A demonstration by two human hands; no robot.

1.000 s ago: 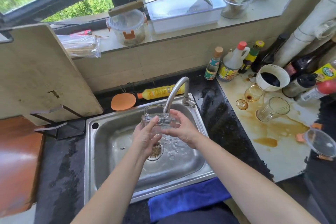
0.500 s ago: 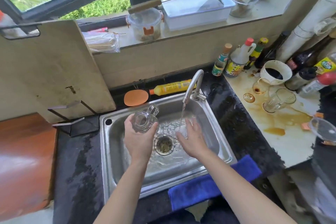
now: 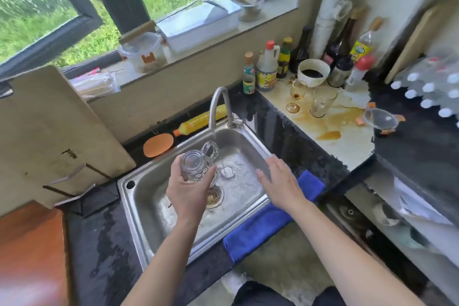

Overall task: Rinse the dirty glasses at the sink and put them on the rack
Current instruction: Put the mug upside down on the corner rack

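My left hand [image 3: 186, 191] grips a clear glass mug [image 3: 198, 164] with a handle, tipped over the steel sink [image 3: 139, 196]. Water runs from the faucet [image 3: 219, 104] just beside the mug. My right hand [image 3: 279, 181] hovers over the sink's right edge with fingers straight and holds nothing. Two dirty glasses stand on the stained counter at the right: a stemmed glass [image 3: 296, 94] and a taller tumbler [image 3: 321, 102]. A rack with white-tipped pegs [image 3: 432, 92] shows blurred at the far right.
A blue cloth [image 3: 268, 218] hangs over the sink's front right corner. Sauce bottles [image 3: 267, 69] and a white bowl with dark liquid [image 3: 313, 73] crowd the back of the stained counter. A glass lid [image 3: 381, 119] lies on it. A cutting board [image 3: 49, 131] leans at the left.
The right hand let go of the mug and moved right to the sink's edge. The left hand lifted the mug out of the stream. The camera turned right, bringing the rack into view.
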